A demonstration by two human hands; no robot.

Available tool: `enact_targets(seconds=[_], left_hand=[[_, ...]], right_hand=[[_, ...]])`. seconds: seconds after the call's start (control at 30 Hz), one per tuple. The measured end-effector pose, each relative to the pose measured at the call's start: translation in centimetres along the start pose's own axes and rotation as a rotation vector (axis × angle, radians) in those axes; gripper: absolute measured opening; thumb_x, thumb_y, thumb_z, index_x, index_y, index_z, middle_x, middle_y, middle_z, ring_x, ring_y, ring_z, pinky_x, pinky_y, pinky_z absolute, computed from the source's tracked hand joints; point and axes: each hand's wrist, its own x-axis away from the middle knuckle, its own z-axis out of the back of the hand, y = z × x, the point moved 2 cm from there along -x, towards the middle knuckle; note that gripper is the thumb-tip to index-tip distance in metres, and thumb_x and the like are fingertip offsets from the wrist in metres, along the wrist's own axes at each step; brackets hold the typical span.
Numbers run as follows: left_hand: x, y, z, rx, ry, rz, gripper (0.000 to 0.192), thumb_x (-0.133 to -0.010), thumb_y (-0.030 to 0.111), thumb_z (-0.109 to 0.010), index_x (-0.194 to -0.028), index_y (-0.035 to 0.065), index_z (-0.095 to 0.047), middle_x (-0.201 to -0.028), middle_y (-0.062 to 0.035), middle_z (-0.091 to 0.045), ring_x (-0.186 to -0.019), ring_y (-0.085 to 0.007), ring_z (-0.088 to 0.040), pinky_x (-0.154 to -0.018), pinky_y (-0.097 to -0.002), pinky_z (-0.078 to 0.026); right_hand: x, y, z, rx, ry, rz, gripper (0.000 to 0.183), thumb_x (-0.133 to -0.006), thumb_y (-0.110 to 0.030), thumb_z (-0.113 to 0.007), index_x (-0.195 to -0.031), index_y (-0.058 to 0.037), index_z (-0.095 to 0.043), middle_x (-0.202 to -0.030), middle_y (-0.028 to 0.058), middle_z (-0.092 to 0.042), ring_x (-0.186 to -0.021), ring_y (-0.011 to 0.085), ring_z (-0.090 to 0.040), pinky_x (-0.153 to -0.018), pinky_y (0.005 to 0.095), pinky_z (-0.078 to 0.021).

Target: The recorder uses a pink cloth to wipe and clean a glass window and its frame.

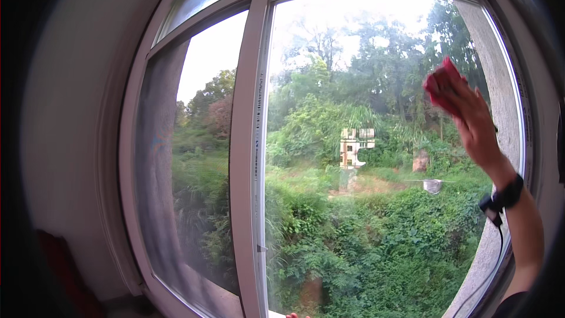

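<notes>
Pressed flat towards the upper right of a large window pane is a folded red cloth. My right hand lies over the cloth, fingers spread along it, blurred at the tips. A black band with a small device is strapped around my right wrist, and a cable hangs from it. Of my left hand only some fingertips show at the bottom edge, near the pane's lower left corner; the remainder is out of view.
A pale window mullion stands left of the pane. Beyond it is a narrower section with an insect screen. A small latch juts from the frame's edge. A white wall lies at far left, with a dark red object below.
</notes>
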Motion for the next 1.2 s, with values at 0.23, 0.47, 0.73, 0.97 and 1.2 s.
enact_targets(seconds=[0.23,0.47,0.73,0.97,1.2], left_hand=[[-0.1,0.2,-0.2,0.004,0.064,-0.019,0.058,-0.098,0.043,-0.034,-0.146,0.0104,-0.039,-0.155,-0.0253,-0.021,-0.146,-0.0395,-0.013,-0.112,-0.0583,0.000],[0.1,0.2,0.4,0.019,0.025,-0.006,0.061,-0.096,0.045,-0.040,-0.146,0.0109,-0.040,-0.155,-0.0254,-0.020,-0.146,-0.0396,-0.012,-0.112,-0.0571,0.002],[0.1,0.1,0.6,0.006,-0.004,0.009,0.063,-0.094,0.044,-0.043,-0.147,0.0109,-0.037,-0.155,-0.0244,-0.019,-0.146,-0.0394,-0.011,-0.112,-0.0578,-0.002],[-0.4,0.6,1.7,-0.002,-0.055,0.033,0.064,-0.096,0.047,-0.040,-0.149,0.0116,-0.032,-0.156,-0.0229,-0.017,-0.145,-0.0392,-0.013,-0.111,-0.0592,-0.006],[-0.3,0.7,1.8,-0.042,-0.082,0.073,0.068,-0.096,0.053,-0.036,-0.150,0.0115,-0.029,-0.157,-0.0229,-0.015,-0.145,-0.0393,-0.011,-0.111,-0.0604,-0.007]], right_hand=[[-13.2,1.6,-7.7,0.018,0.223,-0.028,0.048,-0.094,-0.016,-0.051,-0.142,-0.0193,-0.045,-0.147,0.0048,-0.043,-0.130,0.0270,-0.046,-0.111,0.0479,-0.0307],[-15.8,-15.1,-10.0,-0.052,-0.066,0.091,0.050,-0.092,-0.018,-0.051,-0.141,-0.0267,-0.046,-0.144,0.0083,-0.042,-0.129,0.0277,-0.046,-0.112,0.0456,-0.0334],[-6.6,-20.8,-8.0,-0.477,-0.028,0.569,0.047,-0.088,-0.010,-0.057,-0.133,-0.0257,-0.054,-0.135,0.0058,-0.053,-0.130,0.0199,-0.046,-0.113,0.0503,-0.0303],[-11.1,-6.3,-9.1,-0.264,-0.125,0.154,0.059,-0.091,0.006,-0.046,-0.139,-0.0276,-0.046,-0.137,-0.0001,-0.054,-0.073,0.0050,-0.061,-0.062,0.0206,-0.0485],[-8.1,14.4,-2.5,0.019,0.206,-0.204,0.045,-0.097,-0.010,-0.048,-0.141,-0.0152,-0.045,-0.140,0.0093,-0.051,-0.124,0.0252,-0.052,-0.108,0.0421,-0.0387]])
